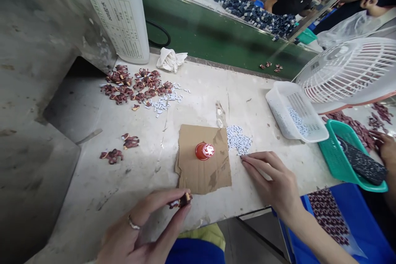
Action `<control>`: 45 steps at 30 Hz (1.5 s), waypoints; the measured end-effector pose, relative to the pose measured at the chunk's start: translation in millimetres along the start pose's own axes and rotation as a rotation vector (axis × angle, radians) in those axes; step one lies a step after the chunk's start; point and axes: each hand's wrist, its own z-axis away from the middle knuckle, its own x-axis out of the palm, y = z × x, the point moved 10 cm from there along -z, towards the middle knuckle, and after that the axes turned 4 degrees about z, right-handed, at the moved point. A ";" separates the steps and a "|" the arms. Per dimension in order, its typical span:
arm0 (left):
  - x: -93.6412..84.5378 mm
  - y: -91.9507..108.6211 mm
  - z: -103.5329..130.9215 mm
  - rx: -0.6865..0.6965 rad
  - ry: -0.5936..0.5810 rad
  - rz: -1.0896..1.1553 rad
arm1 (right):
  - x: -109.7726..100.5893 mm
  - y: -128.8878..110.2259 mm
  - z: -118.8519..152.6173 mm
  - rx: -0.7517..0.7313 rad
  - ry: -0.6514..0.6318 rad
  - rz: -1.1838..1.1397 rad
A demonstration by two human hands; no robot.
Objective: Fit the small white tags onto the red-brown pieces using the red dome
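My left hand [140,229], with a ring on one finger, pinches a small brown figurine [181,201] between thumb and forefinger near the table's front edge. The figurine shows yellowish and white patches. My right hand [275,181] reaches to the lower edge of a pile of tiny white pieces [239,139]. Its thumb and forefinger are closed together there; whatever is between the tips is too small to make out. Between the hands lies a square of brown cardboard [193,177], bearing a small red cup [204,151] with a glossy top.
Brown figurines [119,78] and more white pieces [161,105] lie at the back left, near a large white jug [123,20] and a crumpled cloth [170,60]. Rightward stand a white basket [278,119], a fan [349,74] and a green basket [332,152]. A co-worker's hand [386,146] is at far right.
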 end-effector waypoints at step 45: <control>4.5 15.8 -2.2 0.124 -0.016 0.107 | -0.1 -63.0 -69.2 -0.036 -0.033 -0.346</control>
